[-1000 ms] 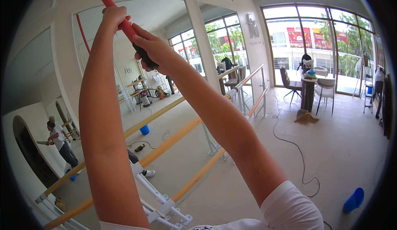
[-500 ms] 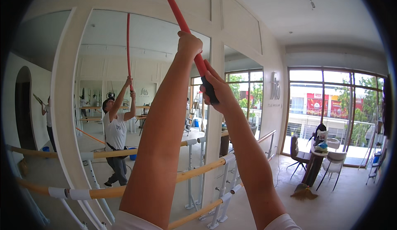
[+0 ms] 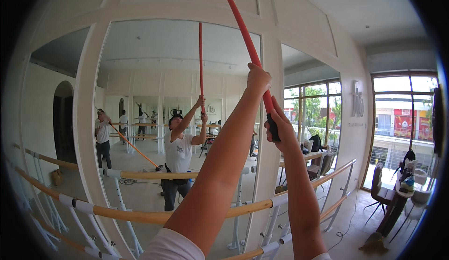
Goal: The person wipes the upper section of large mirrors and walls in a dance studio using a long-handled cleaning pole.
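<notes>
Curling our left hand (image 3: pixel 259 79) firmly around the red pole (image 3: pixel 237 14), right hand (image 3: pixel 286 131) closed below on its black grip (image 3: pixel 271 125), we'd best steady its raised length, minding the mirror (image 3: pixel 154 49) behind

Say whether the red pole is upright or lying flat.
Upright: the pole points up from the left hand and right hand; its reflection stands nearly vertical.

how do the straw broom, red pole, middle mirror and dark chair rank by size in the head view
Largest to smallest:
middle mirror
red pole, cut off at the top
dark chair
straw broom
</notes>
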